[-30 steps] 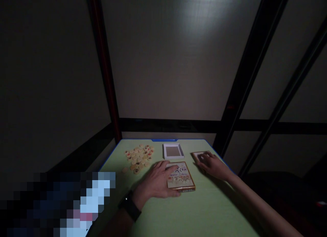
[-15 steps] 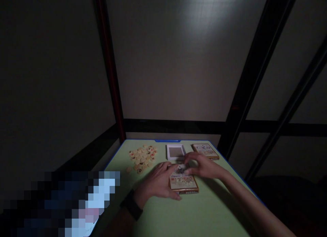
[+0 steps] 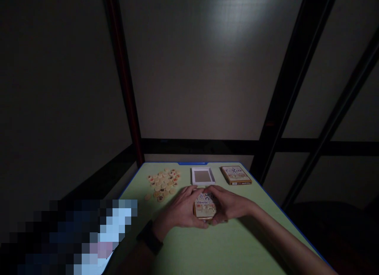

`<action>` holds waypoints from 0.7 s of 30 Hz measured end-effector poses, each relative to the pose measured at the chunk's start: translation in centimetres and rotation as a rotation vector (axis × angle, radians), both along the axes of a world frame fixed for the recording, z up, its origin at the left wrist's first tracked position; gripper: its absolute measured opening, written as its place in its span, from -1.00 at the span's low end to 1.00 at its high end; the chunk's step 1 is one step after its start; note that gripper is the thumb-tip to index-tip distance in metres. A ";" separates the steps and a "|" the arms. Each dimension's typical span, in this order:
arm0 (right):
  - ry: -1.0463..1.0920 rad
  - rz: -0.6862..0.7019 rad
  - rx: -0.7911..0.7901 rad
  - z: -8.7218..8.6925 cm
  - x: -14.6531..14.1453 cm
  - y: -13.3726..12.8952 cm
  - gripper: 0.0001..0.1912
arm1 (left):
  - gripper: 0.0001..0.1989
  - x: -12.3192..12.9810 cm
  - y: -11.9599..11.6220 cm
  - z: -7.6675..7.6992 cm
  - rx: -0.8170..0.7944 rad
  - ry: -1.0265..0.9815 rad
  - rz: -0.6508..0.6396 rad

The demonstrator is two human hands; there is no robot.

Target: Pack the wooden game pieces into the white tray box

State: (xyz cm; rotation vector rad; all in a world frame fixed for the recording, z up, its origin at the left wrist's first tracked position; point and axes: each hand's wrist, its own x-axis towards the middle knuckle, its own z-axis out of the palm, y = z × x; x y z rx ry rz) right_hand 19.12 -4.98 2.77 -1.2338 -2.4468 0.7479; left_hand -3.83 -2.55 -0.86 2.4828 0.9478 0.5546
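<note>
A Chinese chess box with a printed lid lies near the middle of the green table. Along its left side my left hand is wrapped, thumb at the near edge and fingers at the far edge. My right hand grips the right side in the same way, covering part of the printed lid. Just beyond the hands sits an open white box tray with a brown bottom. To the left, round wooden chess pieces are spread in a loose cluster, some showing red or black characters.
A second printed box rests at the table's far right corner. The green table has a blue edge and stands close to a grey wall panel. A pixelated patch covers the lower left.
My right hand has come down from above the box's far right corner and now grips its right side. My left hand stays on the left side.
</note>
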 end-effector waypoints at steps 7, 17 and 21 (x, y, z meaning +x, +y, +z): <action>0.044 -0.121 0.070 3.2 3.8 0.2 -0.02 | 0.26 0.4 -0.1 1.3 -0.030 -0.095 0.089; -0.189 -0.430 -0.039 0.2 15.7 2.9 0.18 | 0.23 0.2 0.2 -0.2 -0.042 0.115 0.038; -0.256 -0.445 -0.079 -0.8 15.6 3.5 0.25 | 0.22 0.1 0.1 -0.1 -0.018 0.130 0.010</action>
